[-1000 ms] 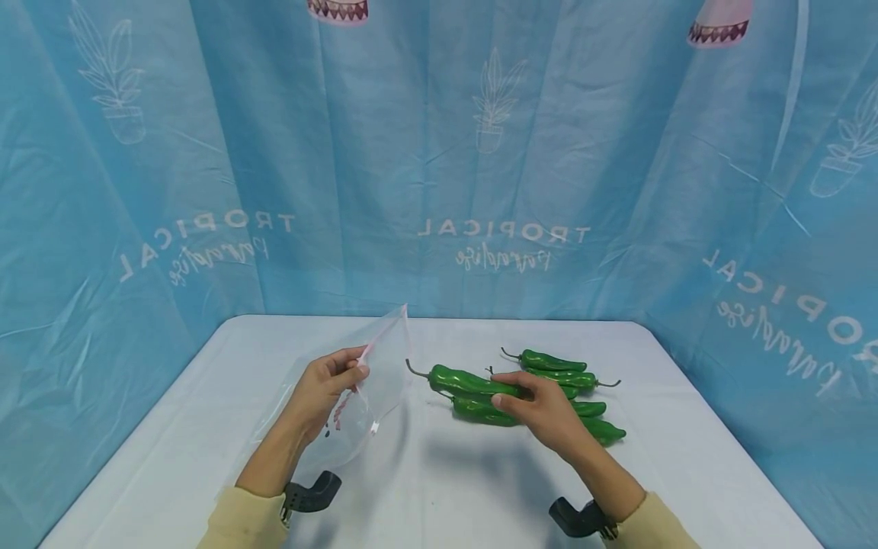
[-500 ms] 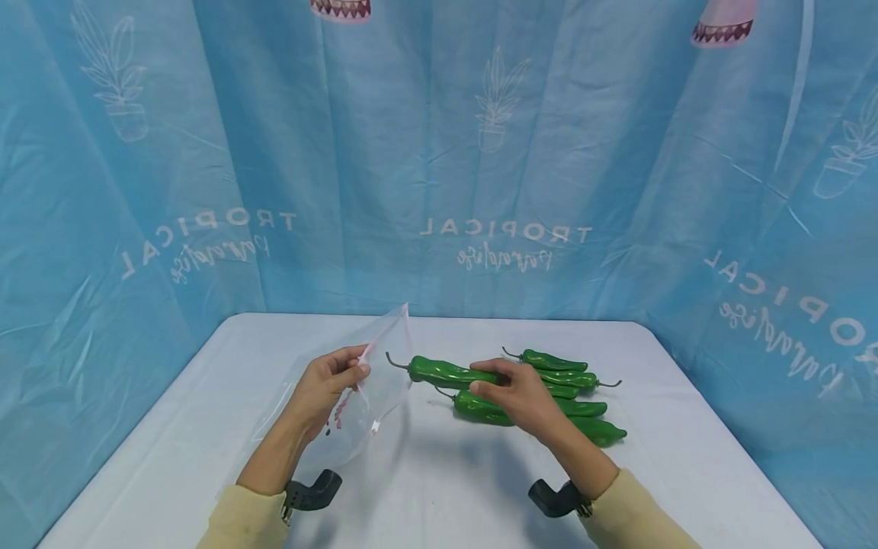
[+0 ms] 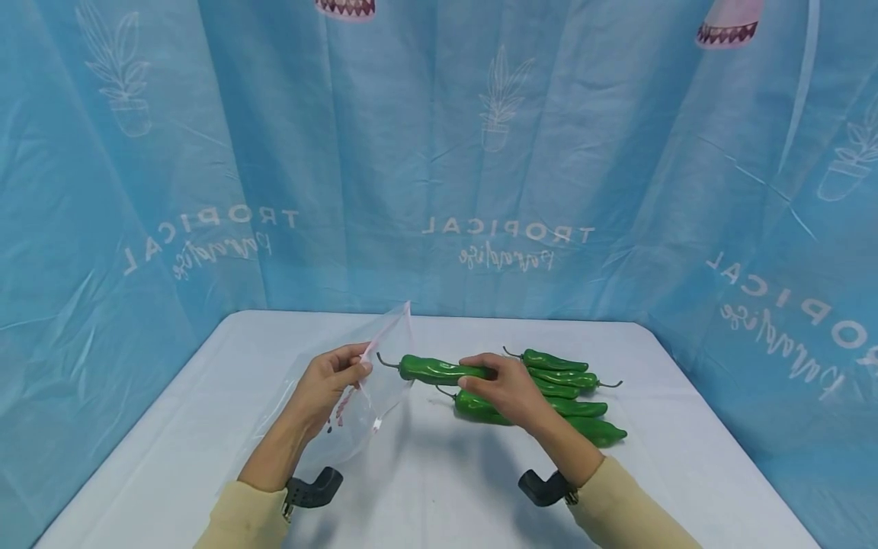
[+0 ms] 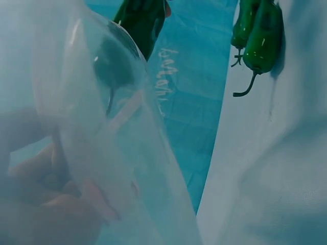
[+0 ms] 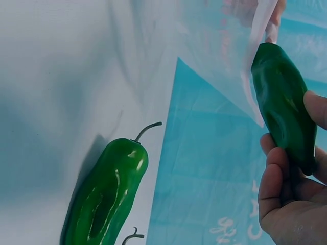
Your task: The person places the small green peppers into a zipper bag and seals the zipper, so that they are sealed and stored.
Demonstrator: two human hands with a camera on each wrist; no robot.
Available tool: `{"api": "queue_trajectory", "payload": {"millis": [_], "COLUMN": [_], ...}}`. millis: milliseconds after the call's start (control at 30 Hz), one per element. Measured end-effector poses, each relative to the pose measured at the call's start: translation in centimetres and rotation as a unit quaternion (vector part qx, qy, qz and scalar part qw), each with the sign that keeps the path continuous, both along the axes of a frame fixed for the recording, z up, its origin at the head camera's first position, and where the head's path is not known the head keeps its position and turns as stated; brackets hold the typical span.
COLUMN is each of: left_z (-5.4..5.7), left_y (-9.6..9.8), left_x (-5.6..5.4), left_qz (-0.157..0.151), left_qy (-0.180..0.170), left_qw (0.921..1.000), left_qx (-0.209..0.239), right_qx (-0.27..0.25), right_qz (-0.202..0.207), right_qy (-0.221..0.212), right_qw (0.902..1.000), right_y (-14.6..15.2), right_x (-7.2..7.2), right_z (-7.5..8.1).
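My left hand (image 3: 332, 385) pinches the rim of a clear zip bag (image 3: 329, 450) with a pink strip along its mouth. The bag slants down from the fingers, its mouth toward the right. My right hand (image 3: 504, 389) holds a long green pepper (image 3: 434, 370) by its lower end, stem pointing left. That stem reaches the bag's mouth beside my left fingertips. In the right wrist view the held pepper (image 5: 281, 92) has its top against the strip. Through the hazy plastic in the left wrist view, part of the pepper and my left hand (image 4: 56, 204) show blurred.
Several more green peppers (image 3: 576, 408) lie in a loose pile on the white table (image 3: 425, 496), partly behind my right hand. A white slider (image 3: 376, 425) sits at the bag's near corner. Blue printed curtain (image 3: 439, 168) surrounds the table's back and sides.
My right hand has carried the pepper left, away from above the pile, bringing its stem to the bag's mouth. The left hand and bag have hardly moved.
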State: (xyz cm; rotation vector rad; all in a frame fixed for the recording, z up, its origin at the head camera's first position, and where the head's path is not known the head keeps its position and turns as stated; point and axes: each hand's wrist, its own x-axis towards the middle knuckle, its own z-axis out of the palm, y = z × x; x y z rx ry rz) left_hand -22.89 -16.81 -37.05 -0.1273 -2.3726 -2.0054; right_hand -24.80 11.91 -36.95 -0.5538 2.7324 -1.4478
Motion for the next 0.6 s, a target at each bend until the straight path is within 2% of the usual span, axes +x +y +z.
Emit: {"api": "queue_trajectory", "payload": {"millis": [300, 600], "left_z": [0.1, 0.3], "left_y": [-0.2, -0.1], "left_x": [0.0, 0.0], "left_qz": [0.000, -0.006], "left_qy": [0.007, 0.007], "left_qw": [1.0000, 1.0000], "left_qx": [-0.005, 0.000], "right_qx": [0.020, 0.031], "right_qz": [-0.007, 0.002], "right_qy": [-0.012, -0.019], "right_qw": [0.9997, 0.9993], "right_y": [-1.1, -1.5], "right_x": [-0.6, -1.2], "right_z": [0.4, 0.3]}}
